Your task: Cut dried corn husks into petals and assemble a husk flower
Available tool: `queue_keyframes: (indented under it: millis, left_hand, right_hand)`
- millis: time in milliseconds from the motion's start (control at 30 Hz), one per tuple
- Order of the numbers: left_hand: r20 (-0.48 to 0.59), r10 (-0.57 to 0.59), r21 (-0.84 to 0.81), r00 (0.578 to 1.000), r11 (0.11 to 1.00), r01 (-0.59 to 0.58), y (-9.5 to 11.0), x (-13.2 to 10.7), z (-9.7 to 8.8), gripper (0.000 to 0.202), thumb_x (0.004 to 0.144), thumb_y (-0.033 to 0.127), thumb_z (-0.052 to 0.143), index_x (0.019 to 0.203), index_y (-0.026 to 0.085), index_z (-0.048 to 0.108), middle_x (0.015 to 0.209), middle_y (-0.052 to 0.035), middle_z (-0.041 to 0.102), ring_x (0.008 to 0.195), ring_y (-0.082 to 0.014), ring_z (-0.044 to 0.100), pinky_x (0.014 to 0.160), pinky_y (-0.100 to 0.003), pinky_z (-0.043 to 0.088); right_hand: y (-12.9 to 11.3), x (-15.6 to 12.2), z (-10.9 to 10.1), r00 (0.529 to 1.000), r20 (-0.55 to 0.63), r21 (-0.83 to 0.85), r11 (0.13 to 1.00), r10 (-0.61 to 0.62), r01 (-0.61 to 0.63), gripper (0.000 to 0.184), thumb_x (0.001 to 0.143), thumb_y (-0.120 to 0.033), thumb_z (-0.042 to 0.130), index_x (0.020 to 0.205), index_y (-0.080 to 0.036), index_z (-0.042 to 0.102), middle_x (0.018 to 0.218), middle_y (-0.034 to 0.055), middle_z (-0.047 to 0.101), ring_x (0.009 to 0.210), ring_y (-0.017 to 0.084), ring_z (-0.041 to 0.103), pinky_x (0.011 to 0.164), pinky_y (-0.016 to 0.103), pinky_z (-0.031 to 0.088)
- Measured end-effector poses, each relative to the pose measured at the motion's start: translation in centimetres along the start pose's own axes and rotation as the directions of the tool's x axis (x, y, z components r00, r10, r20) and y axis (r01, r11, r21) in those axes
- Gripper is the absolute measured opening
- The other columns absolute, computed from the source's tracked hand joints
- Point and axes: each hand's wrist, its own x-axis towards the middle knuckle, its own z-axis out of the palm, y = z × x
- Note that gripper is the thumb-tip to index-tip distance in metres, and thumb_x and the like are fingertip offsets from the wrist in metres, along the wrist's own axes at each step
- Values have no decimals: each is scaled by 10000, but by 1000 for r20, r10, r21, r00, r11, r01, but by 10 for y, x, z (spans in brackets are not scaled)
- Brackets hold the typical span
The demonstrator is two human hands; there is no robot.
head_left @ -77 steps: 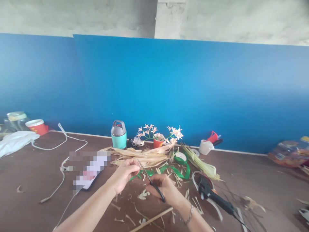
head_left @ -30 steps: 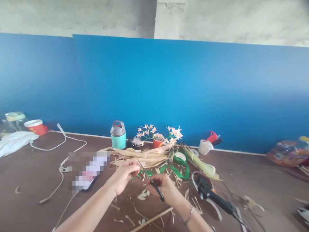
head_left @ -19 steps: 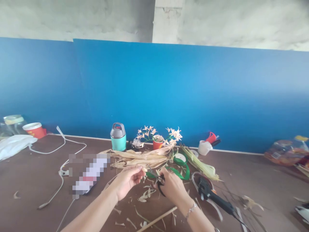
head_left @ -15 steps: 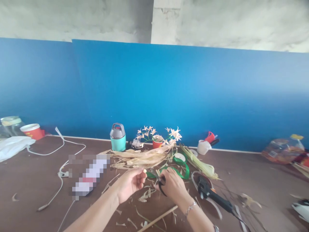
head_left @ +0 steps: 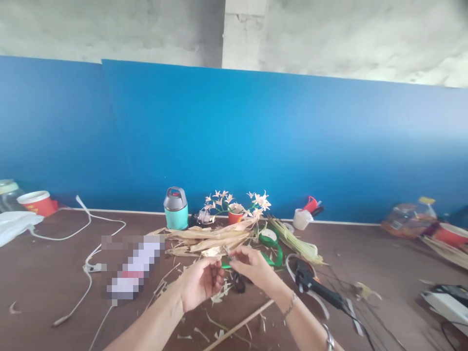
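My left hand (head_left: 204,282) is raised over the table with fingers curled and thumb against the index finger; whatever sits in that pinch is too small to make out. Facing it, my right hand (head_left: 249,265) has its thumb and forefinger drawn together near the left fingertips, around a small dark bit I cannot identify. Black scissor handles (head_left: 239,282) show just below the right palm, and the fingers are outside the loops. The blades are mostly hidden. Dried corn husks (head_left: 215,235) lie just beyond both hands, with green ribbon (head_left: 278,253) behind the right one.
A red cup (head_left: 235,215) with pale husk flowers (head_left: 260,201) stands at the back beside a teal flask (head_left: 176,209). To the right lie fresh green husks (head_left: 298,241) and a black corded tool (head_left: 318,287). A thin stick (head_left: 239,325) and scraps lie in front.
My right fingers have come out of the scissor handles and moved closer to my left fingertips. The small pale piece seen in the left pinch no longer shows clearly. The view has turned slightly right.
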Motion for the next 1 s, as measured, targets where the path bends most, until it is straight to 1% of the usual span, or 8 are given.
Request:
queue_keyframes:
  millis: [167,267,400,500,700,833,900,1000]
  left_hand:
    - [-74,80,147,994,987,-68,-6,0,4,112,741,197,574,661,119,582,557,13,531,458,-65,466,475,-172,345]
    - [-97,264,280,960,933,-228,-6,-3,5,142,735,282,596,710,143,618,636,-1,579,547,-95,495,527,-200,342]
    - [13,486,548,874,728,-412,-5,-7,6,209,688,374,671,693,170,625,633,27,563,612,-121,470,587,-227,318]
    - [63,546,626,836,630,-459,-3,-8,7,256,684,401,679,627,166,598,562,41,500,576,-120,417,576,-235,288]
    - [220,580,552,784,589,-590,-4,-14,12,266,678,408,686,596,170,599,611,6,535,642,-150,460,638,-246,348]
    - [186,581,555,792,603,-573,-4,-14,10,249,677,399,685,604,171,620,610,-3,560,649,-161,481,640,-248,354]
    - [107,582,588,806,617,-523,-4,-11,7,239,687,384,677,596,171,618,584,5,554,622,-153,468,617,-243,332]
    - [30,575,573,818,660,-486,-1,-6,2,229,696,357,669,573,173,608,588,6,560,627,-151,466,626,-243,325]
  right_hand:
    - [-33,-3,14,969,-179,130,972,-169,193,38,704,-198,604,678,-174,616,733,-7,584,696,138,522,660,235,407]
    - [-35,0,15,982,-187,281,956,-35,88,124,726,-251,593,640,-162,599,668,-5,578,661,139,516,628,238,395]
    - [-36,0,13,986,-149,460,888,68,8,220,723,-329,614,592,-157,579,544,-41,498,526,95,421,534,221,343]
    - [-39,-2,13,984,-115,522,851,138,-58,217,683,-319,648,561,-154,579,511,-52,464,481,75,367,487,214,305]
    - [-33,-2,21,960,113,763,596,255,-248,130,620,-260,630,643,-140,584,645,15,552,582,110,498,470,198,355]
    - [-28,-1,22,966,78,719,657,245,-225,130,660,-266,592,638,-138,583,621,19,547,587,131,514,460,210,366]
    - [-28,-2,20,981,-59,644,758,183,-103,79,690,-238,587,681,-160,598,694,19,577,674,147,536,539,223,415]
    - [-29,-4,15,923,-297,149,943,-246,299,215,737,-135,539,921,-203,627,957,49,617,895,183,546,752,283,453]
